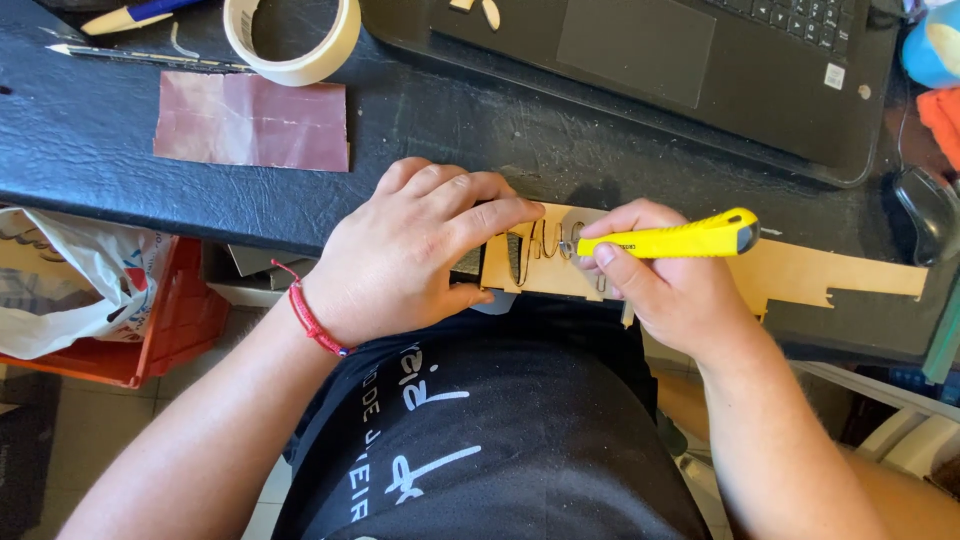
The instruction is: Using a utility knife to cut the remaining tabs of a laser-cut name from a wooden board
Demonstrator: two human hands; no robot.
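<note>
At the centre of the frame, the left hand (405,250) is pressing flat, fingers spread, on the end of a thin wooden cut-out sheet (800,270) that is lying along the near edge of the dark counter (90,130). The right hand (665,285) is gripping a yellow utility knife (668,239), its tip meeting the curved slots in the sheet (the blade itself is too small to make out). A roll of masking tape (292,38) and a reddish sandpaper sheet (252,120) are sitting upper left; a laptop (640,50) is occupying the upper right.
</note>
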